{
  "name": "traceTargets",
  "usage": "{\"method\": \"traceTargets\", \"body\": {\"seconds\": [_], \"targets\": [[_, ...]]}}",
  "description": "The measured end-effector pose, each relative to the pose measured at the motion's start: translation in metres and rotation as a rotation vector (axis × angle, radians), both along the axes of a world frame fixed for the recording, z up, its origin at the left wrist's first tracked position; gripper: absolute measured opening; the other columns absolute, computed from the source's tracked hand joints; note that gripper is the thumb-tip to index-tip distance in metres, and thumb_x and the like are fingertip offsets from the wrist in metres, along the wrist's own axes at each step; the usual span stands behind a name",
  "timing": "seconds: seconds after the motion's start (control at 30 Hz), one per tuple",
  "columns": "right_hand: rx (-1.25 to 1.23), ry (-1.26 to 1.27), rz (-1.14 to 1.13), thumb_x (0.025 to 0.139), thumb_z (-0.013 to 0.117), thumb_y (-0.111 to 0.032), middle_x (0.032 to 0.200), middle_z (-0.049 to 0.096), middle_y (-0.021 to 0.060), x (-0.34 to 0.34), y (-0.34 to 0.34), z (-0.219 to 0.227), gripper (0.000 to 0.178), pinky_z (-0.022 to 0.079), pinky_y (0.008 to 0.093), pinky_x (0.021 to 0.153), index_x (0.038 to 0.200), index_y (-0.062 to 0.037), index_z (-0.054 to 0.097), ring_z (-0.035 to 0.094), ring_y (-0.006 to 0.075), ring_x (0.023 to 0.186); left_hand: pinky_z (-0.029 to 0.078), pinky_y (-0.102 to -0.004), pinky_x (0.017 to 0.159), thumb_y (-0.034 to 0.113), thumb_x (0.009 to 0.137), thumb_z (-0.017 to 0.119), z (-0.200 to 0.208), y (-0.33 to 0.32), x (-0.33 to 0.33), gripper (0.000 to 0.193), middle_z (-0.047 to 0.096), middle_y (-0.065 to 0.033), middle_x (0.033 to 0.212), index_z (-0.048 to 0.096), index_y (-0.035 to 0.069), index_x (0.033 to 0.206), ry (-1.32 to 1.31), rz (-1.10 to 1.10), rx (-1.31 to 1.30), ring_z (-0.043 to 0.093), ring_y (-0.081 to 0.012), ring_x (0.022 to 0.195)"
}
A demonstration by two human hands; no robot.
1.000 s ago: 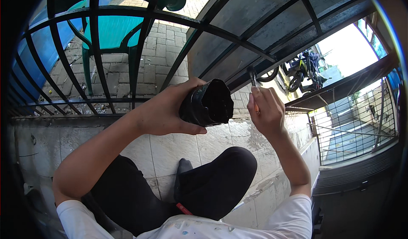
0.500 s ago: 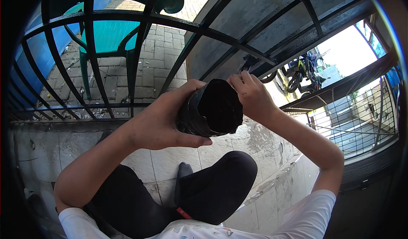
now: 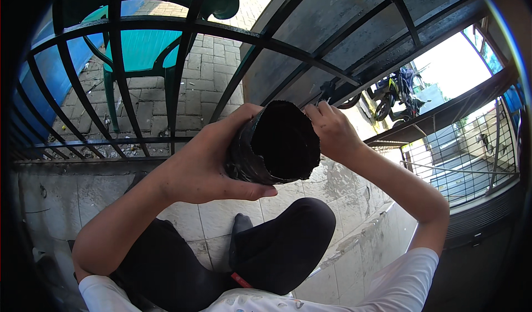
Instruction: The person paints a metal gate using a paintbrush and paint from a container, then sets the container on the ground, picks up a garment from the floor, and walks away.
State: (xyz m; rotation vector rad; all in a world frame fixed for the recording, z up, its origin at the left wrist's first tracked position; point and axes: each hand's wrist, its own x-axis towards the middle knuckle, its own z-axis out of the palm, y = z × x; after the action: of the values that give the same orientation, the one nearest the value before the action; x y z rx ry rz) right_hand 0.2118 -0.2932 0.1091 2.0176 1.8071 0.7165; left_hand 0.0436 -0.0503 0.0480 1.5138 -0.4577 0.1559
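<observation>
A hollow black cylinder (image 3: pixel 244 159) with a ragged rim and a wrinkled, shiny side is held up in front of me, its dark mouth turned toward me. Around its left side wraps my left hand (image 3: pixel 208 165), the thumb lying along the near side below the rim. Close against the right edge of the rim is my right hand (image 3: pixel 332 129), its fingers bent and pressed together. A small dark shape (image 3: pixel 328 89) shows just beyond those fingertips; whether the hand holds it is unclear. The cylinder's inside is too dark to make out.
Black metal bars (image 3: pixel 149 24) stand ahead, with a green plastic chair (image 3: pixel 141 49) behind them. A barred gate panel (image 3: pixel 310 29) slants at the upper right; motorbikes (image 3: pixel 396 93) are beyond. My crossed legs (image 3: pixel 282 245) rest on the pale tiled floor (image 3: pixel 183 215).
The cylinder and my left hand have shifted slightly down. My right hand has moved a little down and right along the rim, and the small dark shape has lowered with it.
</observation>
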Motion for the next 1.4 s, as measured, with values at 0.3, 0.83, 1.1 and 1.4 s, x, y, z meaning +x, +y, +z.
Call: {"method": "traceTargets", "body": {"seconds": [0.3, 0.83, 1.1, 1.4], "targets": [[0.077, 0.16, 0.046, 0.08, 0.07, -0.009, 0.086, 0.058, 0.0041, -0.007, -0.006, -0.006, 0.014, 0.055, 0.0284, 0.065, 0.092, -0.0062, 0.063, 0.06, 0.0174, 0.081, 0.035, -0.0464, 0.121, 0.025, 0.061, 0.101, 0.005, 0.002, -0.004, 0.118, 0.056, -0.0144, 0.145, 0.036, 0.008, 0.159, 0.009, 0.031, 0.064, 0.05, -0.0296, 0.14], [0.051, 0.197, 0.054, 0.081, 0.07, -0.01, 0.09, 0.06, 0.0043, 0.001, -0.014, -0.048, 0.016, 0.057, 0.0295, 0.071, 0.095, -0.0045, 0.064, 0.06, 0.0181, 0.083, 0.048, -0.043, 0.112, 0.019, 0.07, 0.097, 0.004, 0.004, -0.003, 0.099, 0.061, -0.0144, 0.133, 0.041, 0.006, 0.15, -0.039, 0.054, 0.02, 0.059, -0.0267, 0.128], [0.118, 0.195, 0.06, 0.08, 0.07, -0.008, 0.088, 0.058, 0.0035, -0.001, -0.011, -0.044, 0.016, 0.057, 0.0288, 0.071, 0.094, -0.0051, 0.064, 0.059, 0.0175, 0.082, 0.045, -0.0432, 0.114, 0.016, 0.068, 0.098, -0.001, 0.002, 0.001, 0.106, 0.058, -0.0144, 0.139, 0.039, 0.006, 0.154, 0.017, 0.031, -0.026, 0.056, -0.0274, 0.133], [0.072, 0.061, -0.003, 0.081, 0.071, -0.007, 0.088, 0.059, 0.004, 0.009, -0.01, -0.05, 0.015, 0.059, 0.0286, 0.071, 0.094, -0.0038, 0.064, 0.06, 0.0165, 0.08, 0.045, -0.0423, 0.113, 0.02, 0.064, 0.1, 0.003, 0.003, -0.002, 0.109, 0.058, -0.0127, 0.138, 0.04, 0.006, 0.153, 0.075, 0.092, 0.021, 0.055, -0.027, 0.133]]}}
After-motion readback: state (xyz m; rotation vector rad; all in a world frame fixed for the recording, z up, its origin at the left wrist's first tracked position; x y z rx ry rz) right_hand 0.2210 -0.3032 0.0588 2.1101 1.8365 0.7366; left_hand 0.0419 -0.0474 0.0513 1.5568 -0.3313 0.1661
